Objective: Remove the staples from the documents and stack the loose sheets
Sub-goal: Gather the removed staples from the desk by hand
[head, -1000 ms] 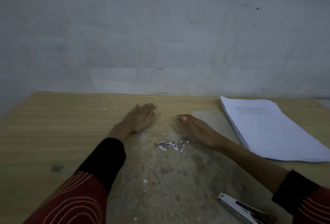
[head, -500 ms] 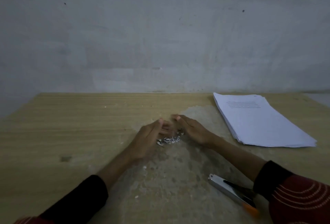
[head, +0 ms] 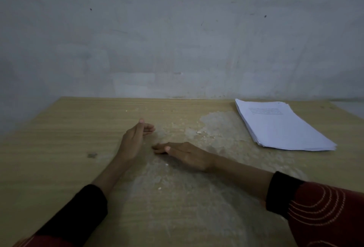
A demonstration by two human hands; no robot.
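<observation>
Two hands on the table, I note: left hand loosely cupped on edge, right hand pressed flat. Sheet stack lies well apart.

Before you lies a wooden table, its grain running left to right and its far edge meeting a grey plastered wall. Across the table's middle you see a broad worn patch, pale and rough, where the grain gives way. To your left, a small dark blemish marks the wood. Pale flakes lie scattered on the patch: one far flake and one near flake. Dark specks dot the wall, a left speck and a right speck.
</observation>
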